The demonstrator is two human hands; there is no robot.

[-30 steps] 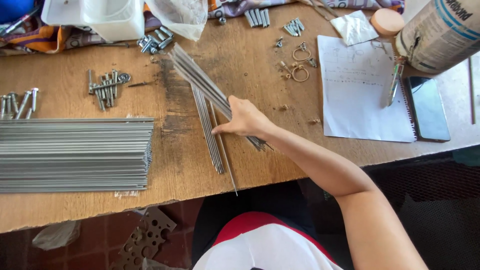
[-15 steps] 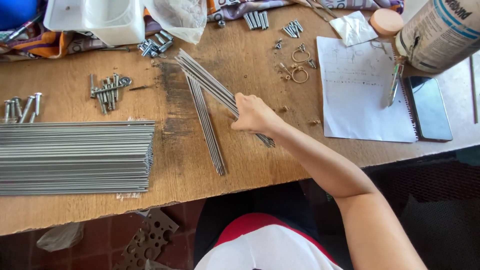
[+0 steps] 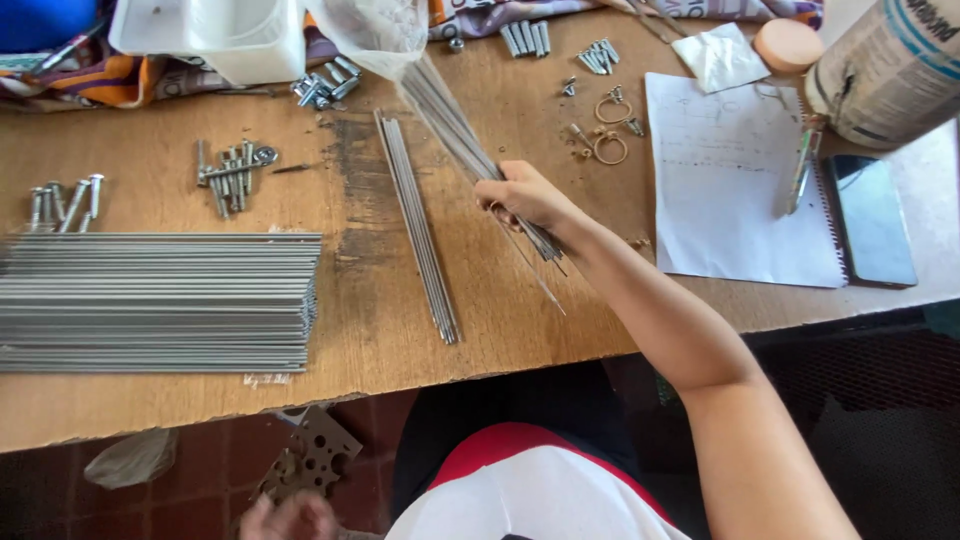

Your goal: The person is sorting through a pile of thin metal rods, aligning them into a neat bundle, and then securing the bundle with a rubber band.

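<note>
On the brown wooden worktable [image 3: 180, 410], seen from the head camera, the right hand [image 3: 528, 200] reaches forward from the lower right with the forearm stretched diagonally across the table edge. Its fingers are closed around a slanted bundle of thin grey metal rods [image 3: 455, 125], gripped near the bundle's lower end; the rods run up and left from the fist toward a clear plastic bag [image 3: 370, 30], and a few rod tips stick out below the hand. Just left of the hand, a second small set of thin metal rods [image 3: 418, 232] lies flat on the table, untouched. A large flat stack of long grey rods [image 3: 160, 300] sits well apart at the left edge, with loose silver bolts [image 3: 230, 170] beyond it. A white spiral notebook [image 3: 735, 180] and a dark phone [image 3: 875, 220] lie to the right. The left hand [image 3: 290, 515] shows blurred at the bottom edge, below the table; whether it is open or closed cannot be told.
</note>
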